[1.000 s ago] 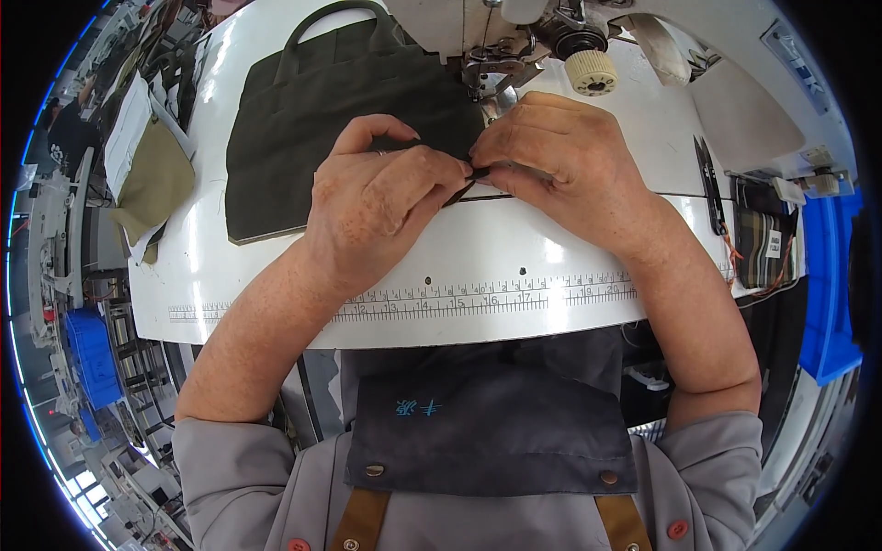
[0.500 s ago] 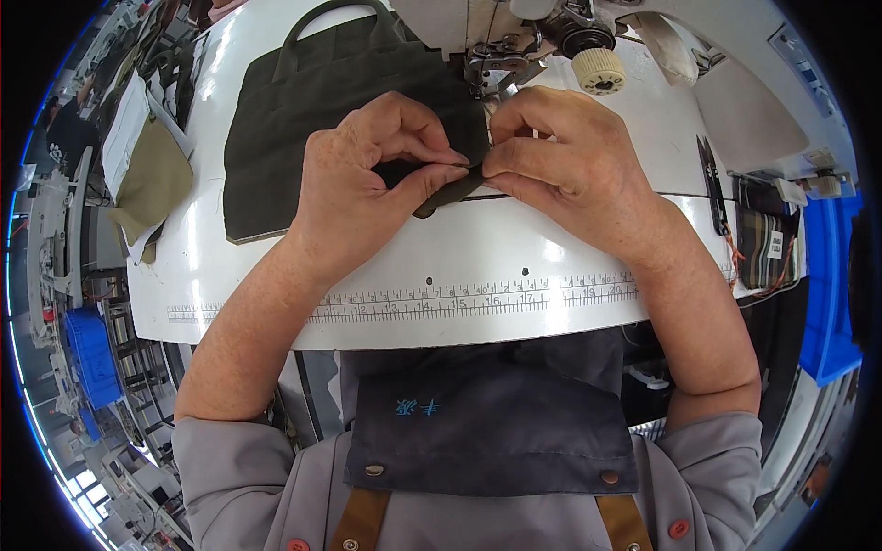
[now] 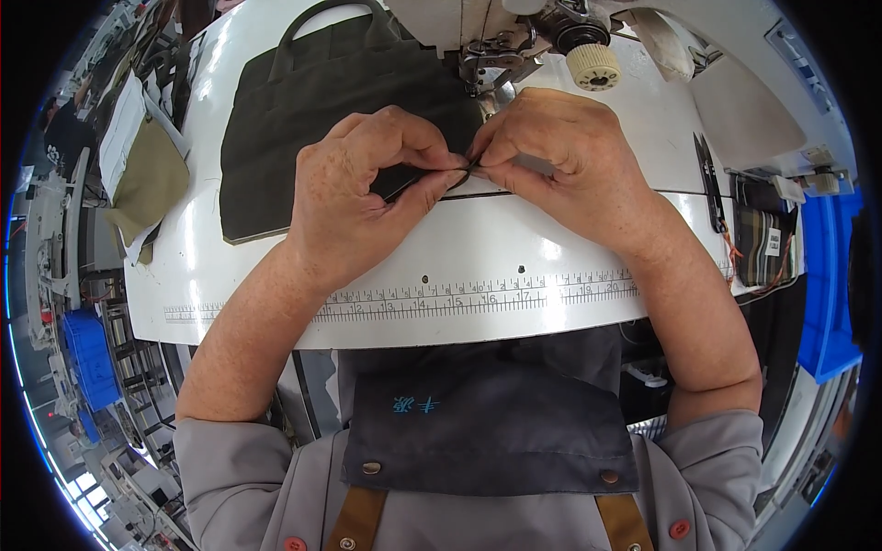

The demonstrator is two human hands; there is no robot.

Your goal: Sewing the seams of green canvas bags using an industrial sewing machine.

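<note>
A dark olive fabric bag piece with handles (image 3: pixel 303 92) lies on the white sewing table, reaching toward the machine's presser foot (image 3: pixel 482 78). My left hand (image 3: pixel 377 179) is closed in a pinch on a thin dark fabric edge (image 3: pixel 469 169) near that piece's right side. My right hand (image 3: pixel 551 161) pinches the same edge from the right, its fingertips against those of my left. Both hands are in front of the needle area, and my fingers partly hide what they hold.
White and khaki fabric pieces (image 3: pixel 147 170) lie at the left. Black snips (image 3: pixel 707 184) and folded striped fabric (image 3: pixel 764 234) are at the right. A blue bin (image 3: pixel 822 285) stands beyond the right edge, another (image 3: pixel 87 358) at far left. A printed ruler (image 3: pixel 404 303) runs along the front edge.
My left hand has turned since a second ago, its thumb now showing lower down. Both hands keep pinching at about the same place, and my right fingers have shifted slightly.
</note>
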